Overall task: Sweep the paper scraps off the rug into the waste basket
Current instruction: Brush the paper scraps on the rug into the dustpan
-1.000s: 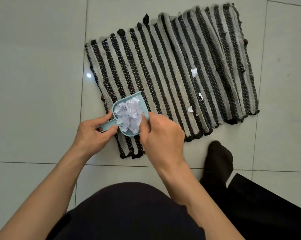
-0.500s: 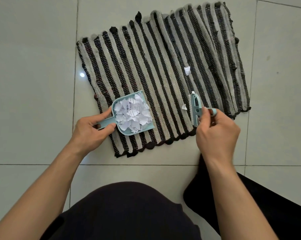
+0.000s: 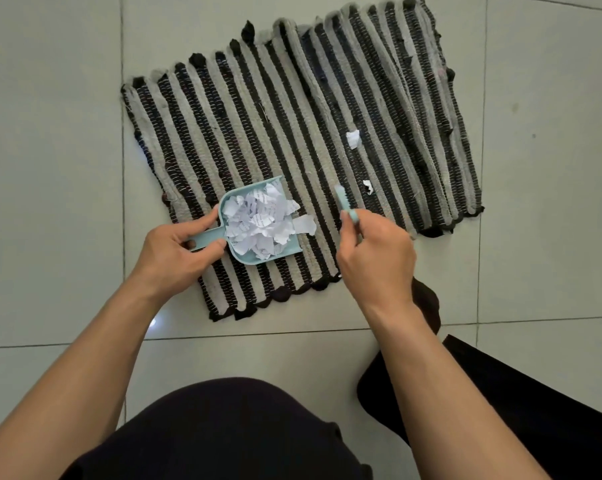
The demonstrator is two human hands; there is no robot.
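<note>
A black-and-grey striped rug (image 3: 244, 126) lies on the tiled floor. My left hand (image 3: 178, 254) grips the handle of a small light-blue dustpan (image 3: 247, 259) resting on the rug's near part, heaped with white paper scraps (image 3: 261, 223). One scrap (image 3: 306, 225) hangs at the pan's open lip. My right hand (image 3: 375, 251) holds a small light-blue brush (image 3: 344, 204) just right of the pan. Two loose scraps remain on the rug: a larger one (image 3: 353, 138) and a smaller one (image 3: 367, 187). No waste basket is in view.
Pale floor tiles (image 3: 50, 133) surround the rug. A foot in a black sock (image 3: 427, 303) stands beside the rug's near right corner, and dark clothing (image 3: 223, 431) fills the bottom of the view.
My right hand has brought the brush back leftward from the rug's near right edge toward the dustpan, pushing one scrap to the pan's lip. The left hand keeps the pan in place.
</note>
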